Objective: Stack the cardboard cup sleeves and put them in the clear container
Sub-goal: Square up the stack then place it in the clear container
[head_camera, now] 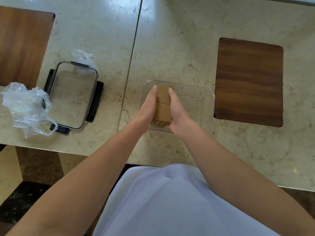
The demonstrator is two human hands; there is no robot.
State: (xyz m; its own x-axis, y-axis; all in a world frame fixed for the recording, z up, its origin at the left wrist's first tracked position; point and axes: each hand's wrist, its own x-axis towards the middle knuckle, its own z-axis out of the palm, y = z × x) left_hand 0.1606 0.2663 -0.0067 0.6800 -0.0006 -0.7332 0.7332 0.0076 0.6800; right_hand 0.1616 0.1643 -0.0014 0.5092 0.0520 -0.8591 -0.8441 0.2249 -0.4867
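A stack of brown cardboard cup sleeves [162, 103] is held between my two hands over the left part of the clear container [207, 106], which stands on the marble table. My left hand [148, 107] presses flat against the stack's left side with straight fingers. My right hand [177, 109] presses flat against the right side in the same way. The corrugated ends of the sleeves show at the near end of the stack. Whether the stack touches the container's floor I cannot tell.
The container's lid [73, 95], clear with black clips, lies on the table to the left. A crumpled clear plastic bag [25, 106] sits beside it, and another scrap of plastic [81, 57] behind it. Dark wooden insets [248, 82] sit right of the container and at the far left [22, 43].
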